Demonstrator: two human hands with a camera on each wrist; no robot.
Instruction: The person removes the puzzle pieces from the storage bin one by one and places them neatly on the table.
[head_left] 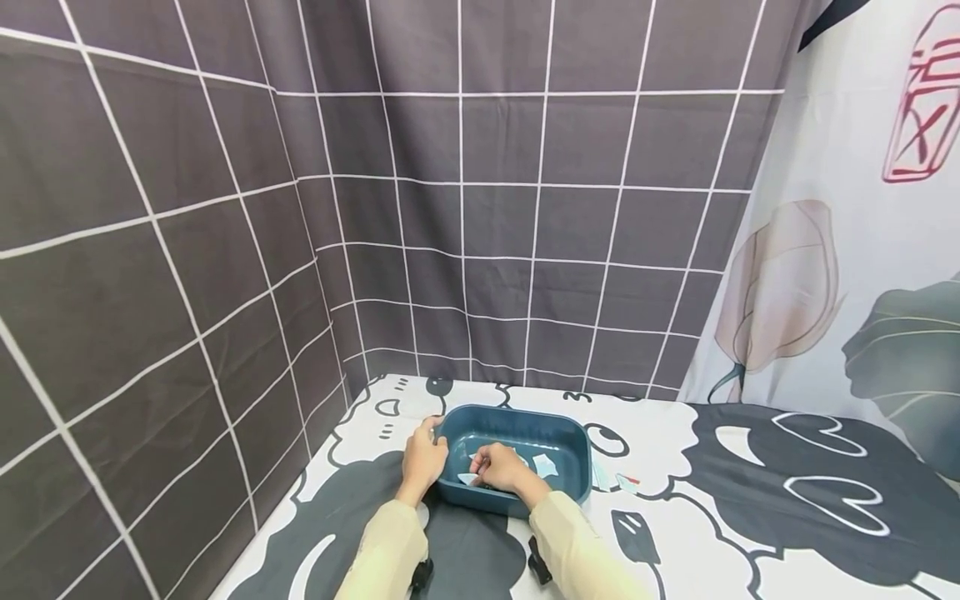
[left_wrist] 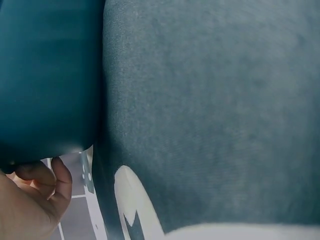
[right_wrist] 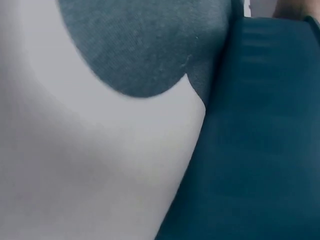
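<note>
Under my fingers (left_wrist: 62, 187) the basin (head_left: 517, 426) looks smooth, faintly glossy plastic; the cover (left_wrist: 210, 100) below is matt woven cloth; the scraps (head_left: 545, 466) inside look papery.

Pale cream-yellow sleeves (head_left: 386, 546) show small black fittings (head_left: 537, 562) along their inner edges.

I see a basin (head_left: 525, 423) on the cloth (head_left: 750, 483), left hand (head_left: 423, 458) at its left end, right hand (head_left: 504, 468) and scraps (head_left: 545, 466) inside, curtain (head_left: 502, 217) behind.
</note>
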